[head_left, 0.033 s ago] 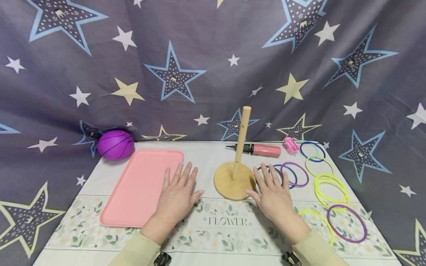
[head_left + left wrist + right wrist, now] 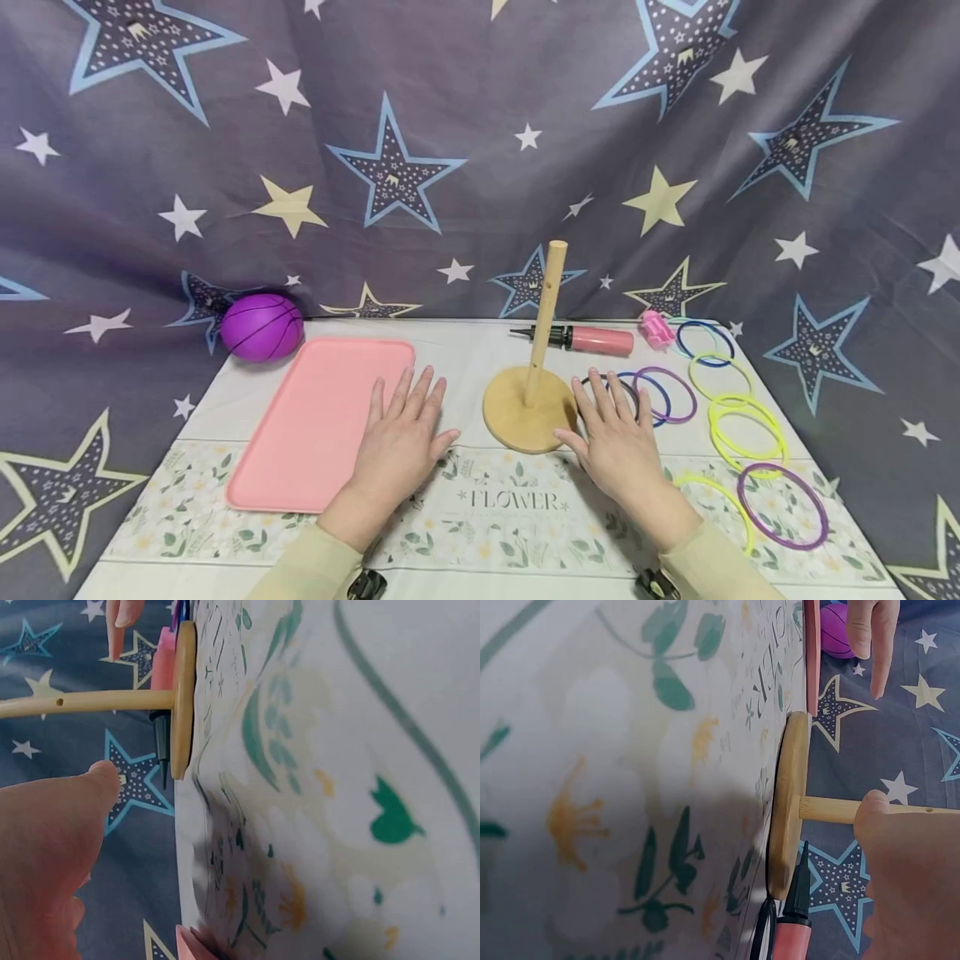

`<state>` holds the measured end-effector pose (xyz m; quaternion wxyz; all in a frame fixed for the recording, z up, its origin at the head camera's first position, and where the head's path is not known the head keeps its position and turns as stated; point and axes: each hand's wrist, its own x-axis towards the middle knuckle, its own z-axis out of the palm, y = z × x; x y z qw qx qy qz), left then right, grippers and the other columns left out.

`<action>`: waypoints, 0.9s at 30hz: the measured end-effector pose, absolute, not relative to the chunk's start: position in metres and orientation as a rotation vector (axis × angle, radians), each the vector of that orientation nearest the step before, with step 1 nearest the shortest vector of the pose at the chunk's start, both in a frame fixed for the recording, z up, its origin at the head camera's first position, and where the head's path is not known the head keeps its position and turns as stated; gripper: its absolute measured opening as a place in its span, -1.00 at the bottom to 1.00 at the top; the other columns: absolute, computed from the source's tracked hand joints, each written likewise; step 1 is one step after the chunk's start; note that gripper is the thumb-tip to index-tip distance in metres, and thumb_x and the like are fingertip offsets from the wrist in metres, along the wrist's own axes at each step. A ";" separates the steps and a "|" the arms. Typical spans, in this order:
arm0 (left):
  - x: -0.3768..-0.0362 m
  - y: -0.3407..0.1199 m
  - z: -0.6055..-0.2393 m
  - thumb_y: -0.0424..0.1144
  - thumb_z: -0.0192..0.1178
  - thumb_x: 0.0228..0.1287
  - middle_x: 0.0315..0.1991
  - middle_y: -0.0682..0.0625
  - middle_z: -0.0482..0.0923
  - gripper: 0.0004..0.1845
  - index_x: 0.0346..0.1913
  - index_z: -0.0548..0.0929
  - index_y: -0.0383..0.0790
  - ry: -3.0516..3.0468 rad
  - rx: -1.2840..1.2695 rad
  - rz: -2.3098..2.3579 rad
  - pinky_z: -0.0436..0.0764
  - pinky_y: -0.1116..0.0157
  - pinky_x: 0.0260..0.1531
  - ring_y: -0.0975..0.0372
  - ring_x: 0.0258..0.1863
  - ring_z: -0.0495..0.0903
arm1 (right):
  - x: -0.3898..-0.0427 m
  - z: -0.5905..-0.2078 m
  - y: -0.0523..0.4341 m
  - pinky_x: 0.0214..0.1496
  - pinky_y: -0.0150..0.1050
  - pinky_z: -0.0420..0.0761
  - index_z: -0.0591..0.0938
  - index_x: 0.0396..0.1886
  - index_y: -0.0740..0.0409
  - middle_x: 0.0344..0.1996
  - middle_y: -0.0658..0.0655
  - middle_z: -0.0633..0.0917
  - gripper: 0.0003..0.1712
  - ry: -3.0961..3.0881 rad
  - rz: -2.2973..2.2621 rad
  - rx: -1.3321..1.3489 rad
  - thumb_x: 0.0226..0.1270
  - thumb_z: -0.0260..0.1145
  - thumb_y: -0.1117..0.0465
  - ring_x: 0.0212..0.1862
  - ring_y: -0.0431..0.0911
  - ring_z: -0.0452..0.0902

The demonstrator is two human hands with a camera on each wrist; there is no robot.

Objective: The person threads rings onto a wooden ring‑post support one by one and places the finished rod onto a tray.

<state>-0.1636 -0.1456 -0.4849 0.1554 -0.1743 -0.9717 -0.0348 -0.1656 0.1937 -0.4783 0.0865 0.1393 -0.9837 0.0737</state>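
Your left hand [image 2: 400, 442] and right hand [image 2: 615, 437] lie flat with fingers spread, holding nothing, the wooden peg stand [image 2: 531, 392] between them carries no ring, and the plastic rings [image 2: 746, 425] lie beyond your right fingertips.

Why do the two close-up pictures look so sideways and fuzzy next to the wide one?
Head view: evenly lit, sharp, edges slightly bowed by the wide lens. Left wrist view: turned sideways, the left hand a near blur, the wooden peg stand clearer. Right wrist view: also sideways, the tablecloth soft and shadowed.

home play table, star backdrop [image 2: 480, 150], toy rings [image 2: 746, 425]
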 end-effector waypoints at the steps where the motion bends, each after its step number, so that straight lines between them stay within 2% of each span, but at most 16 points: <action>1: -0.164 -0.146 -0.485 0.27 0.16 0.64 0.78 -0.17 0.05 -0.12 0.75 0.28 -0.18 -2.783 -0.499 -0.103 -0.34 -0.29 0.69 -0.10 0.78 -0.14 | -0.166 -0.478 0.194 0.70 0.50 -0.20 0.22 0.81 0.05 0.78 0.25 0.13 -0.03 -2.929 0.212 0.417 0.67 0.19 -0.35 0.79 0.24 -0.15; 5: -0.164 -0.146 -0.485 0.28 0.15 0.64 0.79 -0.16 0.02 -0.13 0.75 0.28 -0.18 -2.784 -0.495 -0.112 -0.33 -0.29 0.69 -0.10 0.78 -0.13 | -0.168 -0.477 0.195 0.71 0.48 -0.25 0.21 0.81 0.07 0.78 0.25 0.12 -0.02 -2.924 0.209 0.422 0.67 0.20 -0.35 0.78 0.26 -0.11; 15: -0.168 -0.142 -0.488 0.32 0.11 0.65 0.79 -0.16 -0.02 -0.10 0.76 0.26 -0.20 -2.818 -0.458 -0.172 -0.35 -0.27 0.70 -0.11 0.78 -0.13 | -0.174 -0.480 0.198 0.69 0.50 -0.12 0.23 0.81 0.07 0.77 0.27 0.15 -0.02 -2.893 0.245 0.421 0.67 0.19 -0.37 0.77 0.29 -0.05; 23: -0.173 -0.130 -0.492 0.29 0.13 0.66 0.78 -0.16 0.03 -0.12 0.75 0.26 -0.22 -2.810 -0.436 -0.304 -0.33 -0.23 0.71 -0.10 0.78 -0.13 | -0.178 -0.481 0.203 0.68 0.52 -0.14 0.28 0.79 0.06 0.76 0.29 0.17 -0.05 -2.861 0.311 0.403 0.66 0.23 -0.33 0.75 0.33 -0.02; 27: -0.177 -0.123 -0.495 0.26 0.12 0.68 0.78 -0.17 0.07 -0.14 0.75 0.26 -0.22 -2.808 -0.418 -0.371 -0.33 -0.19 0.72 -0.10 0.78 -0.11 | -0.183 -0.482 0.205 0.69 0.53 -0.16 0.24 0.81 0.02 0.77 0.28 0.16 -0.06 -2.887 0.311 0.375 0.68 0.20 -0.34 0.76 0.32 -0.04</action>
